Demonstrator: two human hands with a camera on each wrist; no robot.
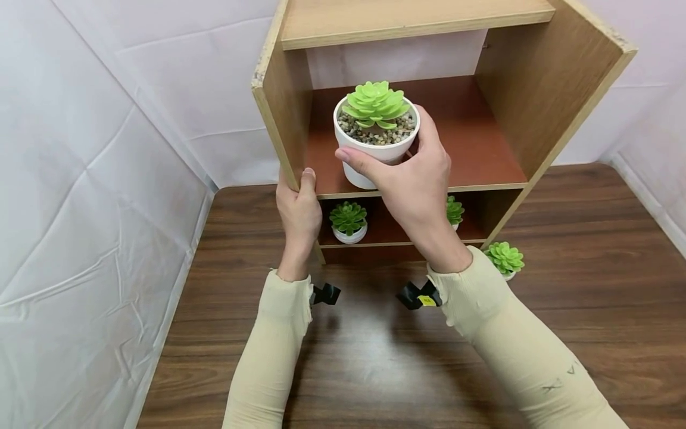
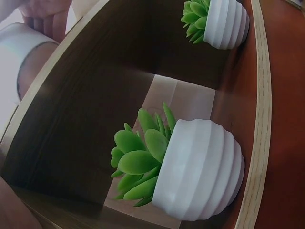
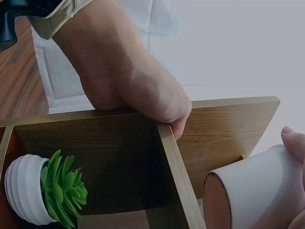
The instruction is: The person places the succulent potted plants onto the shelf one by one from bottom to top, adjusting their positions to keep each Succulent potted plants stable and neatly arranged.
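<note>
My right hand [image 1: 423, 187] holds a potted succulent [image 1: 376, 107], thumb on the near side of the white pot and fingers round its right. The pot is upright, at the front of the red-brown middle shelf [image 1: 477, 143]; whether its base touches the board I cannot tell. In the right wrist view, the pot's underside [image 3: 217, 202] shows, with fingertips at the far end. My left hand [image 1: 301, 217] grips the front edge of the cabinet's left side panel [image 1: 276, 113], its thumb on the inner face. Most of its fingers are hidden behind the panel.
On the lower shelf stand two small succulents in ribbed white pots, one at the left [image 1: 348, 220], one at the right [image 1: 454, 211], partly behind my right arm. Another succulent [image 1: 505, 258] stands on the wooden table [image 1: 600, 286] beside the cabinet. A white sheet [image 1: 96, 196] hangs at left.
</note>
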